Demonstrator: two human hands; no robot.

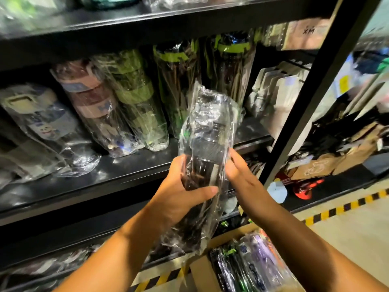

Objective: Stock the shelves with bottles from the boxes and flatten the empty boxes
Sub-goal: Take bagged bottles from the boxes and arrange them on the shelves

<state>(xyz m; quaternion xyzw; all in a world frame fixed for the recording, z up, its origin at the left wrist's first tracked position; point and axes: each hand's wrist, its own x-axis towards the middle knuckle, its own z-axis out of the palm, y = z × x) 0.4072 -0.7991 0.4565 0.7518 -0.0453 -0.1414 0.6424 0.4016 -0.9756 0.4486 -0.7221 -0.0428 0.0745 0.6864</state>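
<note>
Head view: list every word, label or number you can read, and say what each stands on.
"XM": dark handwriting on the cardboard box at top right; blurred, so the reading is uncertain.
Blue bands on the pink bottle: white letters, too blurred to read.
The yellow sticker at right: too blurred to read.
On the wrapped bottle: nothing readable.
</note>
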